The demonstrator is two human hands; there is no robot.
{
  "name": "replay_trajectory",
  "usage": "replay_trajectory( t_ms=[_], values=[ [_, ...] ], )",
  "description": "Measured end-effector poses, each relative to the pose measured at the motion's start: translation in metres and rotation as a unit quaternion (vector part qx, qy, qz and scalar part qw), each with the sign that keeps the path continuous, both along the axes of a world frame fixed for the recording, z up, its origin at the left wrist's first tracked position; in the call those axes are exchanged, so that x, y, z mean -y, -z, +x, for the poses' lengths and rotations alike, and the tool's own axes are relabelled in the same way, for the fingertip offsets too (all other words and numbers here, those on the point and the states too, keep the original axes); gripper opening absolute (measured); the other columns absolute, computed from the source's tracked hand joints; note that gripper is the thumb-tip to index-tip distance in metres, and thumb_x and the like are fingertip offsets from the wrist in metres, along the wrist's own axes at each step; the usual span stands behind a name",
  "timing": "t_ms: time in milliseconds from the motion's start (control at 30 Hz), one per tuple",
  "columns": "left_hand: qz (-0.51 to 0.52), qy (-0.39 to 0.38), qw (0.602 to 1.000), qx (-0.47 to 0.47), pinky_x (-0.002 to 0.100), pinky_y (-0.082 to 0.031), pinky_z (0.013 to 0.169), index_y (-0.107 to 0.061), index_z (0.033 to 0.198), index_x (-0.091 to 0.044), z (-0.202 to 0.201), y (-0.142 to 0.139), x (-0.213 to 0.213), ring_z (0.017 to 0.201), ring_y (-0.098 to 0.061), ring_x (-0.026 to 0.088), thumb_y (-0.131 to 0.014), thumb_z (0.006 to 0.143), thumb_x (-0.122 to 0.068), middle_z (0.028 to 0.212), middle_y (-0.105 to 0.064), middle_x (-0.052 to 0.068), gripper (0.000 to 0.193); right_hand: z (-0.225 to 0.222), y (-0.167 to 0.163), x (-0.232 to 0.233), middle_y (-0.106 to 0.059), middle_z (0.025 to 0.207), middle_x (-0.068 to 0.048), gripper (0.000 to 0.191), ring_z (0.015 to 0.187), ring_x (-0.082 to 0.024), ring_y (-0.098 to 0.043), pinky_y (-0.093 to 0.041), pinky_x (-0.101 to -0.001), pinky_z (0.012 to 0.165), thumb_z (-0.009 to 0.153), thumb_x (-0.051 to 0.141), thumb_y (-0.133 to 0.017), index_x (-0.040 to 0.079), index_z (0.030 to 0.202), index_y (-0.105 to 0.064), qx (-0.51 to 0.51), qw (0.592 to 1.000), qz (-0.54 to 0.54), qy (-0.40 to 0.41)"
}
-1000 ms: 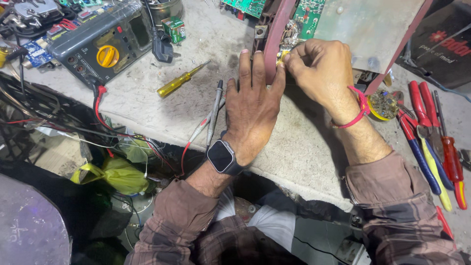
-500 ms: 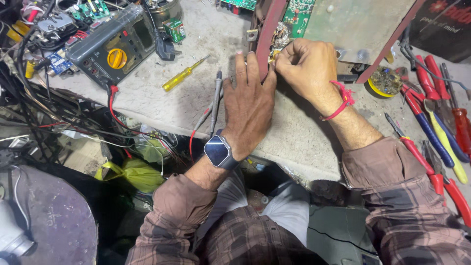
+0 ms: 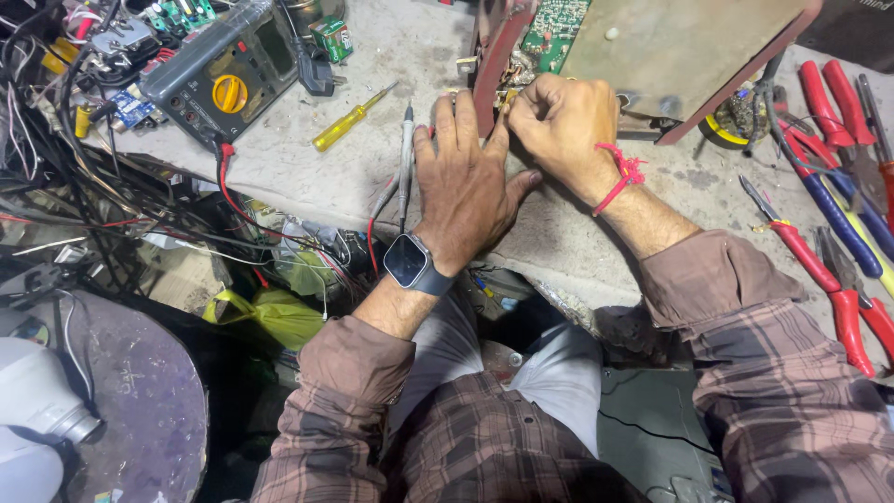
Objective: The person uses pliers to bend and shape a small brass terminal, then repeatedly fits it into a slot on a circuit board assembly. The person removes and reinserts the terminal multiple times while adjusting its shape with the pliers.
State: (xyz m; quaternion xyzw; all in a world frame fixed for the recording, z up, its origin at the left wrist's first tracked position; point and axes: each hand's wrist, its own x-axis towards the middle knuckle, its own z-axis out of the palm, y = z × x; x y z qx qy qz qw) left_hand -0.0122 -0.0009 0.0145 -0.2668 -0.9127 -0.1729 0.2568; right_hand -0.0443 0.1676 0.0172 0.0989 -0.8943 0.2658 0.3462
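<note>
At red frame [image 3: 492,70] | both hands unmoved, left hand [image 3: 470,182] flat, right hand [image 3: 559,126] pinching.

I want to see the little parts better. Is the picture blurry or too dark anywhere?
In the head view, the left hand, right hand and yellow screwdriver look sharp under even light; the space below the bench edge, around the green bag, is dim; the edges bend a little, as with a wide lens; the small parts at the fingertips are hidden.
</note>
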Motion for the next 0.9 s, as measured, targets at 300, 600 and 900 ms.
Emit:
replay_trajectory(
  t_ms=[300, 600, 900],
  values=[
    [0.094, 0.042, 0.993, -0.05, 0.054, -0.041, 0.109, -0.065, 0.128, -0.012, 0.031, -0.013, 0.02, 0.133, -0.051, 0.034, -0.078, 0.096, -0.033, 0.14, -0.06, 0.014, 0.041, 0.043, -0.02, -0.006, -0.066, 0.066, -0.007, 0.018, 0.057, -0.008, -0.059, -0.045, -0.0282, 0.054, 0.094, 0.011, -0.077, 0.0, 0.08, -0.071, -0.002, 0.996, -0.056, -0.07],
    [0.4, 0.259, 0.846, 0.238, 0.028, -0.059, 0.084, -0.071, 0.118, 0.002, 0.059, 0.002, -0.02, 0.095, -0.07, 0.015, -0.066, 0.103, 0.002, 0.11, -0.071, 0.012, 0.016, 0.132, -0.015, -0.037, -0.074, 0.074, -0.003, 0.011, 0.063, -0.002, -0.064, -0.05, -0.0216, 0.055, 0.092, 0.011, -0.077, 0.001, 0.088, -0.076, 0.107, 0.973, -0.178, -0.097],
    [0.467, 0.302, 0.729, 0.399, 0.023, -0.053, 0.067, -0.063, 0.121, 0.005, 0.067, 0.013, -0.061, 0.072, -0.062, 0.009, -0.059, 0.11, -0.011, 0.089, -0.068, 0.007, 0.02, 0.207, -0.033, -0.119, -0.077, 0.085, -0.007, 0.017, 0.067, -0.01, -0.07, -0.053, -0.0246, 0.06, 0.101, 0.019, -0.073, 0.004, 0.105, -0.078, 0.115, 0.991, -0.061, -0.002]
  ],
)
